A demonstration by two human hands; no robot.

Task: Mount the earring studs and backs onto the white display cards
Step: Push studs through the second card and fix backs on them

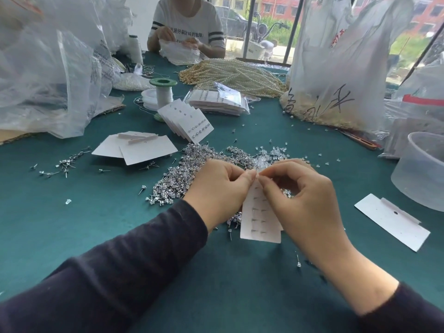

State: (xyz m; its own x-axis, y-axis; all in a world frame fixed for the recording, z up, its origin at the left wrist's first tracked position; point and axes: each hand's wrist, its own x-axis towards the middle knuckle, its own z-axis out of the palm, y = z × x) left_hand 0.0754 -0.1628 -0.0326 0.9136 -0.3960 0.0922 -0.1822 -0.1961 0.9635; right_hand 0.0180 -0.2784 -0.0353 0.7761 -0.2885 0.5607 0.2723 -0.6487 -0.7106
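Head view looks down on a green table (96,224) where both hands meet over a heap of earring studs (189,169). The left hand (221,188) has its fingers curled, with thumb and forefinger pinching the top edge of a white display card (260,219). The right hand (300,200) pinches the same top edge from the other side, its fingertips touching those of the left. Whether a stud or a back sits between the fingertips is too small to tell. The card hangs down from the pinch, just above the table, and its near face shows two columns of short posts (the back side, it seems). Clear earring backs (271,155) lie in a loose cluster just beyond the hands, touching the stud heap.

A blank card (391,221) lies flat well to the right, near a translucent plastic tub (422,169). To the left lie more blank cards (139,147), and behind them a fanned stack of filled cards (187,121) leans by a green-topped spool (163,92). Pearl strands (230,73) are heaped farther back, where another person (187,25) sits across the table.
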